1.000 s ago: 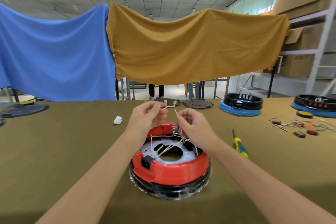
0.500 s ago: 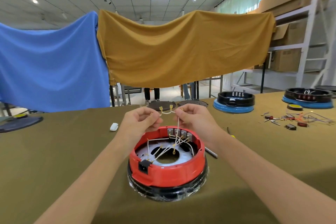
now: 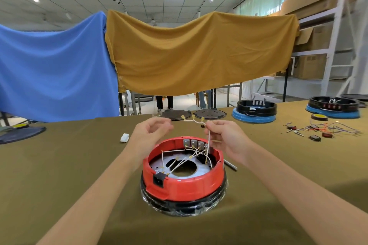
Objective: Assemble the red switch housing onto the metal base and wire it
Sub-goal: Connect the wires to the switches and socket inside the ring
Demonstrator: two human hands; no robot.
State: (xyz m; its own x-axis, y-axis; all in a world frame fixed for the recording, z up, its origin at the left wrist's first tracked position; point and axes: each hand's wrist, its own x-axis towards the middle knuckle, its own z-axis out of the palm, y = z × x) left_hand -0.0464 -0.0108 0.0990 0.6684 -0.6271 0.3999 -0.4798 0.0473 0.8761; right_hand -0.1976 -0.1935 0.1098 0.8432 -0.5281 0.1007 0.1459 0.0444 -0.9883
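**Wiring under way: loose leads held up above the housing**

The red switch housing (image 3: pixel 184 182) already sits on the metal base (image 3: pixel 184 167), the pair resting on a black, plastic-wrapped ring on the olive table cover (image 3: pixel 59 175), so by my reading the mounting is done and the wiring is the step in hand. The right hand (image 3: pixel 225 139) pinches a bundle of white wires (image 3: pixel 208 139) above the housing's far wall; their branched ends, tipped with brass terminals (image 3: pixel 193 118), stand up between the two hands. The left hand (image 3: pixel 151 133) hovers just beside them, fingers curled with thumb near forefinger, gripping nothing that I can make out. Other leads already run to the switch blocks (image 3: pixel 196 143) along the far wall. The next move probably calls for taking one terminal in the left fingers and seating it on its tab without pulling the seated leads loose.
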